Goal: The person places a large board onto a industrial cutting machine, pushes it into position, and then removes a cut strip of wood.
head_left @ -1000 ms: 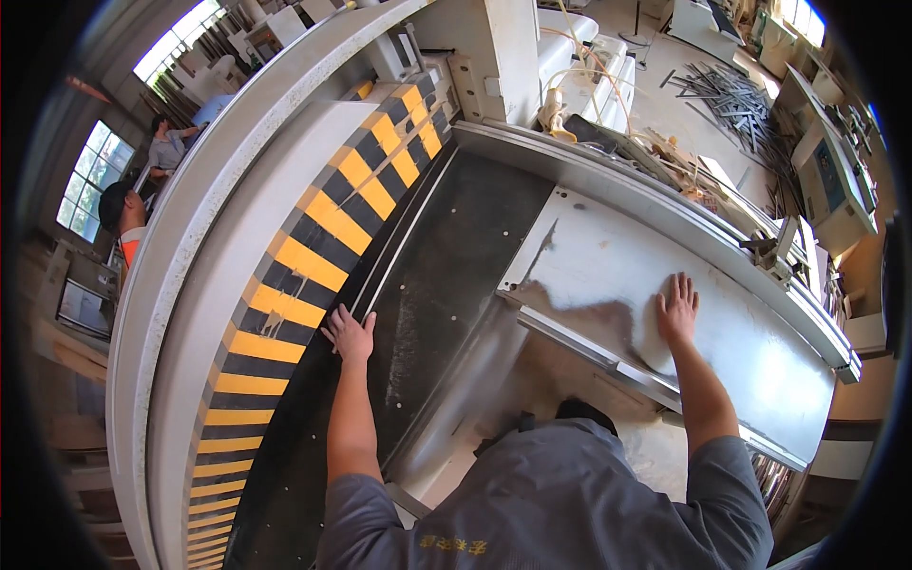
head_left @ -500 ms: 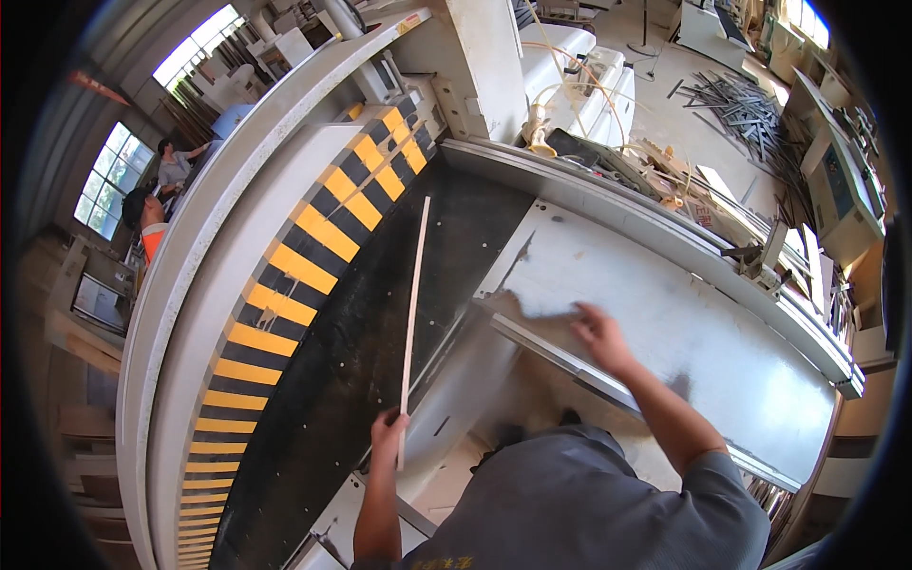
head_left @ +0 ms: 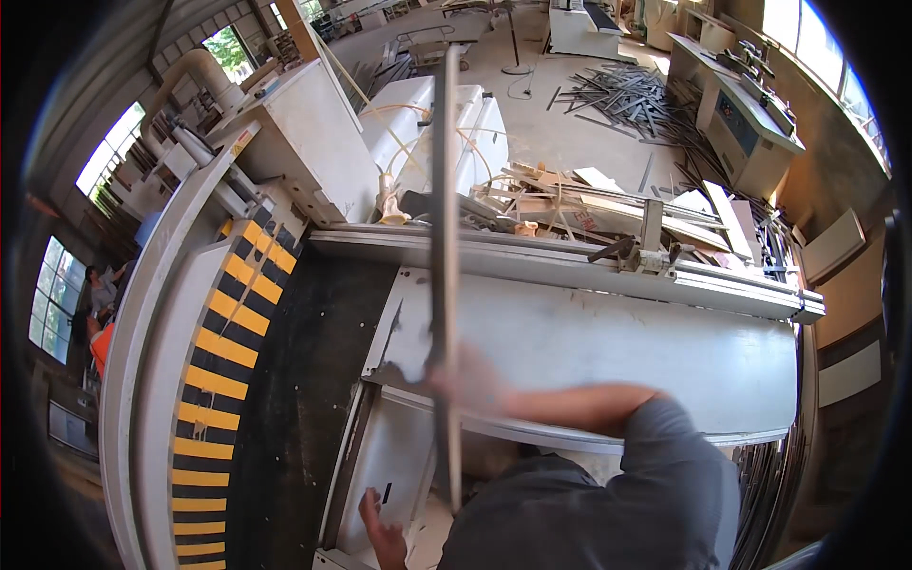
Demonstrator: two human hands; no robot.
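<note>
A long thin strip (head_left: 446, 190) stands almost lengthwise up the middle of the view, dark on one side and pale wood-coloured along its edge. My right hand (head_left: 475, 382), blurred by motion, is closed round its lower half, above the light metal table (head_left: 589, 342). At the lower left, my left hand (head_left: 376, 522) holds nothing, its fingers apart. It is beside the lower metal panel (head_left: 394, 442), apart from the strip. The black machine bed (head_left: 294, 380) lies farther left.
A yellow-and-black striped guard beam (head_left: 220, 380) runs along the left. A metal fence rail (head_left: 570, 266) crosses the table's far side, with wood offcuts (head_left: 608, 204) heaped behind it. Dark strips (head_left: 627, 100) lie piled on the floor. Two people are at the far left.
The strip has passed from my left hand to my right and been lifted off the black bed. My left hand has let go. The view has swung right.
</note>
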